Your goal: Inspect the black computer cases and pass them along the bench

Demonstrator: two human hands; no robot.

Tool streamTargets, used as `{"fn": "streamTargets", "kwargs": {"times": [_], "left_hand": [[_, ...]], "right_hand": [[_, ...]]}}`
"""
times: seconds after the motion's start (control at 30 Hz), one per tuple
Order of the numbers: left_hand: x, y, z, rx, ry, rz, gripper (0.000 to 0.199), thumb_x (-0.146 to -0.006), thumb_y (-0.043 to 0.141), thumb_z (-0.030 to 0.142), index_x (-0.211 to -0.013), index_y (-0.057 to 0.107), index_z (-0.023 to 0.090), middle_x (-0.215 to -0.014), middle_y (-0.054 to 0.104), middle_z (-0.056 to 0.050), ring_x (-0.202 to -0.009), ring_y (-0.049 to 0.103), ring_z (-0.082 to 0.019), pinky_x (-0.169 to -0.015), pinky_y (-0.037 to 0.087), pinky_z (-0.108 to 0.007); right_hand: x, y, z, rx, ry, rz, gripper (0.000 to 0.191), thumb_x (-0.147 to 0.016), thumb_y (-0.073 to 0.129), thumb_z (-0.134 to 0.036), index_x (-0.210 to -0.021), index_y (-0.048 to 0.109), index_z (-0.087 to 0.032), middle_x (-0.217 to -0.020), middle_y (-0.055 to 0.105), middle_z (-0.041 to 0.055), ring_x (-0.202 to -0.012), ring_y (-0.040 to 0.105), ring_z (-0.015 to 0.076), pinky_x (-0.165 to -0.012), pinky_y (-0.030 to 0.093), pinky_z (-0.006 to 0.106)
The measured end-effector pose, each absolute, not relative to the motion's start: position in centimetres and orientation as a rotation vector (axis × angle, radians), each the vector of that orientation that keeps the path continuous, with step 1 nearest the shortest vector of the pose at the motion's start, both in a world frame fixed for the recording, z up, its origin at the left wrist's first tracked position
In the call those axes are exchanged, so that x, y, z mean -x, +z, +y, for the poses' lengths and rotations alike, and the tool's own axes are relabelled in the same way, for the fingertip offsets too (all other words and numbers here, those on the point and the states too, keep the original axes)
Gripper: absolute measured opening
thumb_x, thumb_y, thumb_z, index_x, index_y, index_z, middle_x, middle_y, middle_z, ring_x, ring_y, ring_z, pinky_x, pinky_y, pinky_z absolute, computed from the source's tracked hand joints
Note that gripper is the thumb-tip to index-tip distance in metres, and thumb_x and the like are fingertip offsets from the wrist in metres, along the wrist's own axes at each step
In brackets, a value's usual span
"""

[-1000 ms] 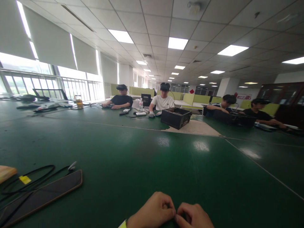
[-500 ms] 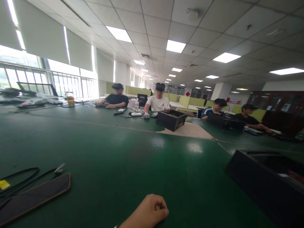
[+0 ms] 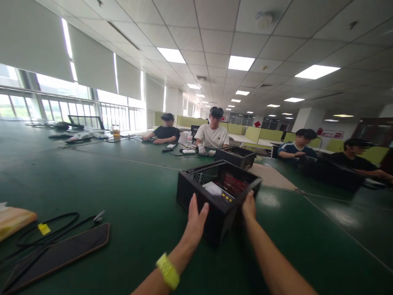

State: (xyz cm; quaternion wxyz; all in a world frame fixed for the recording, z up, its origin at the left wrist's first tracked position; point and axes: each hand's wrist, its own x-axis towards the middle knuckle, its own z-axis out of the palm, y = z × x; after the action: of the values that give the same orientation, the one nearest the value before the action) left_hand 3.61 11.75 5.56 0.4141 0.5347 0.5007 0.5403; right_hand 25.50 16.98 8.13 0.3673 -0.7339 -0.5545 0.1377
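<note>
In the middle of the view a black computer case [image 3: 196,196] sits slightly turned on the table, its open side up. Inside it a white-silver box, a reddish board and yellow connectors show. My left hand [image 3: 195,225] is at the case's near left side, fingers stretched upward and apart; whether the palm presses on it I cannot tell. My right hand [image 3: 249,207] is wrapped on the case's right side at the top edge, its fingers partly hidden. A yellow-green band [image 3: 168,270] circles my left wrist.
A dark flat pad [image 3: 66,256] and a black cable [image 3: 58,219] with a yellow tag lie at left, beside an orange-white packet [image 3: 15,219]. Beyond my case stands another black case [image 3: 236,157]. Several people sit across the green table [image 3: 138,184]; one wears gloves [image 3: 202,150].
The computer case has come from the right to the middle and turned. Both my hands are now at it; before, only one loosely curled hand showed, low in view. The view has swung right.
</note>
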Motion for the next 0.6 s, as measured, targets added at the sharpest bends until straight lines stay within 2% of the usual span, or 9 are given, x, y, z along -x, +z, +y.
{"fn": "streamTargets", "kwargs": {"times": [0.03,0.07,0.1,0.2,0.27,0.4,0.47,0.53,0.6], "left_hand": [[-4.3,6.3,13.7,-1.352,1.286,1.297,0.100,-0.082,0.049,0.068,-0.150,-0.002,0.015,-0.157,-0.014,-0.015,-0.144,-0.008,-0.029,-0.115,0.009,-0.040],[-4.9,7.1,15.7,-1.347,1.236,1.294,0.103,-0.081,0.053,0.066,-0.150,-0.003,0.013,-0.156,-0.017,-0.016,-0.144,-0.010,-0.030,-0.115,0.010,-0.041],[-5.2,7.6,17.5,-1.345,1.186,1.269,0.097,-0.083,0.051,0.065,-0.150,0.005,0.013,-0.157,-0.009,-0.019,-0.144,-0.001,-0.031,-0.114,0.016,-0.042],[-5.2,8.2,21.6,-1.359,1.030,1.119,0.066,-0.087,0.049,0.058,-0.135,0.044,0.012,-0.140,0.045,-0.021,-0.127,0.045,-0.033,-0.097,0.042,-0.044],[-4.9,7.6,22.8,-1.371,0.967,1.055,0.051,-0.088,0.054,0.050,-0.122,0.056,0.012,-0.121,0.061,-0.016,-0.108,0.060,-0.028,-0.086,0.050,-0.040],[-4.8,5.8,23.1,-1.373,0.990,1.085,0.032,-0.092,0.055,0.039,-0.112,0.059,0.014,-0.108,0.064,-0.008,-0.089,0.063,-0.017,-0.075,0.053,-0.034],[-4.8,5.1,22.3,-1.373,1.001,1.132,0.027,-0.093,0.053,0.039,-0.100,0.060,0.013,-0.094,0.063,-0.004,-0.078,0.061,-0.014,-0.068,0.051,-0.030],[-4.7,4.5,20.5,-1.386,0.996,1.169,0.029,-0.093,0.051,0.040,-0.084,0.059,0.013,-0.074,0.058,0.000,-0.063,0.054,-0.011,-0.059,0.045,-0.025],[-4.7,3.6,17.5,-1.425,0.954,1.170,0.034,-0.089,0.054,0.040,-0.067,0.055,0.015,-0.057,0.046,0.005,-0.051,0.042,-0.008,-0.052,0.035,-0.023]], "right_hand": [[-24.7,9.4,19.0,1.890,0.401,-1.366,0.042,-0.096,0.043,-0.049,-0.114,0.059,-0.015,-0.111,0.064,0.0106,-0.095,0.063,0.0217,-0.084,0.051,0.043],[-23.9,10.7,20.6,1.875,0.431,-1.320,0.045,-0.096,0.040,-0.049,-0.116,0.058,-0.014,-0.113,0.063,0.0115,-0.098,0.063,0.0225,-0.086,0.050,0.045],[-23.3,11.9,21.6,1.837,0.445,-1.301,0.047,-0.097,0.038,-0.050,-0.118,0.057,-0.013,-0.115,0.063,0.0124,-0.102,0.062,0.0236,-0.088,0.048,0.046],[-21.8,13.9,21.1,1.629,0.459,-1.371,0.049,-0.093,0.040,-0.054,-0.121,0.058,-0.017,-0.123,0.062,0.0105,-0.113,0.056,0.0239,-0.097,0.042,0.039],[-21.4,13.3,19.1,1.515,0.492,-1.426,0.047,-0.089,0.044,-0.056,-0.114,0.062,-0.021,-0.117,0.066,0.0077,-0.110,0.058,0.0231,-0.094,0.042,0.033],[-21.8,10.1,15.5,1.524,0.617,-1.369,0.045,-0.084,0.046,-0.057,-0.099,0.065,-0.019,-0.101,0.068,0.0082,-0.096,0.061,0.0242,-0.084,0.044,0.034],[-22.1,8.8,14.3,1.563,0.693,-1.325,0.045,-0.082,0.047,-0.058,-0.095,0.064,-0.018,-0.097,0.067,0.0084,-0.092,0.061,0.0242,-0.078,0.044,0.034],[-22.1,7.6,12.8,1.584,0.775,-1.297,0.044,-0.081,0.046,-0.059,-0.087,0.062,-0.019,-0.087,0.065,0.0065,-0.081,0.061,0.0219,-0.067,0.045,0.032],[-21.9,5.8,10.7,1.605,0.871,-1.284,0.047,-0.078,0.044,-0.064,-0.073,0.058,-0.020,-0.064,0.057,0.0018,-0.058,0.054,0.0176,-0.052,0.040,0.029]]}}
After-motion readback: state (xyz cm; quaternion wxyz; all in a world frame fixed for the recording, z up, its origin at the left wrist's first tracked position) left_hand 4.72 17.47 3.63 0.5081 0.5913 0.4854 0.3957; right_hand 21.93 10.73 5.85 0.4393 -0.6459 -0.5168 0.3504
